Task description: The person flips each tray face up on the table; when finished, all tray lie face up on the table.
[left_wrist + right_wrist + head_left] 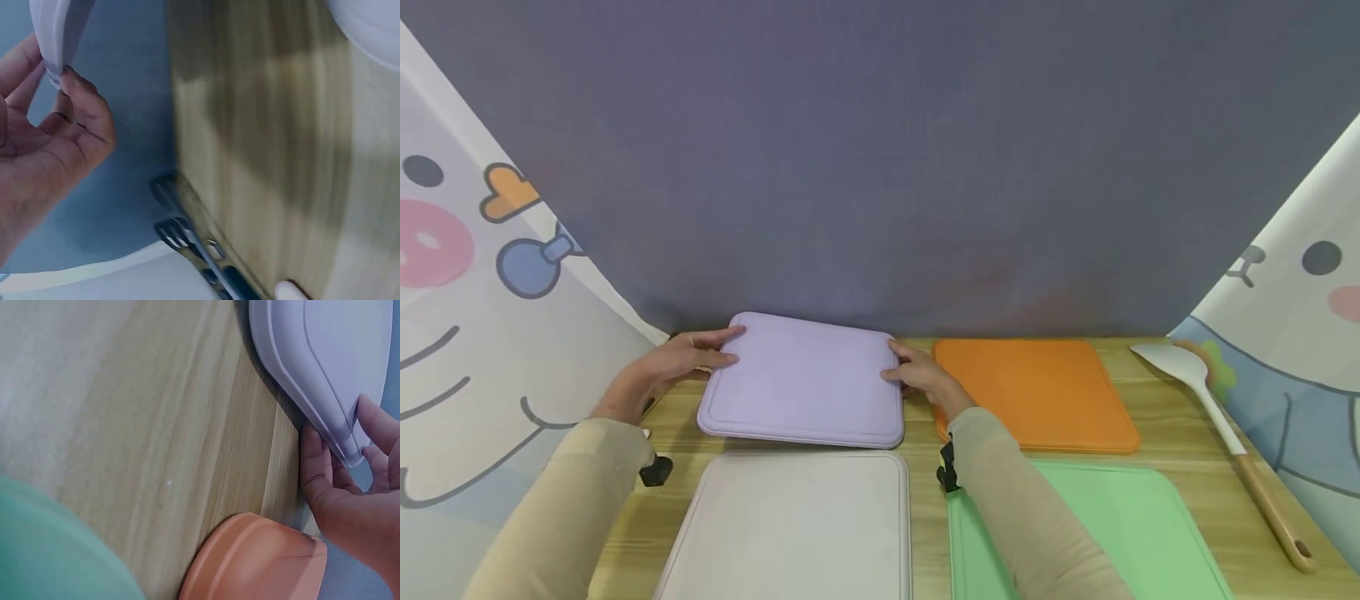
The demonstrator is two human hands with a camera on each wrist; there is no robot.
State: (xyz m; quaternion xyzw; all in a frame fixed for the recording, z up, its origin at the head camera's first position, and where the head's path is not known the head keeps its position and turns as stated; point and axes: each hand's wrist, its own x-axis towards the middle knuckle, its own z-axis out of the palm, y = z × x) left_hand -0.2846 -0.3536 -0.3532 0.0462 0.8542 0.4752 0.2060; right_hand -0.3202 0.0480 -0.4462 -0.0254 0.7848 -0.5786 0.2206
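Observation:
A lavender plastic cutting board [808, 383], rounded at the corners and grooved along its rim, is held between both hands at the back of the table. Its near edge is raised above the wood. My left hand [673, 362] grips the left side, and in the left wrist view that hand's thumb and fingers [87, 106] pinch the board's edge [53, 31]. On the opposite side, my right hand [928, 375] holds the right edge. The right wrist view shows its fingers on both faces of the board [337, 362], near a corner.
An orange board [1030, 387] lies right of the lavender one. Nearer are a pale grey board [797, 525] and a green board [1120, 517]. A white turner [1217, 417] with a wooden handle lies far right. A fork [178, 237] is at the left edge. A dark backdrop [880, 167] stands behind.

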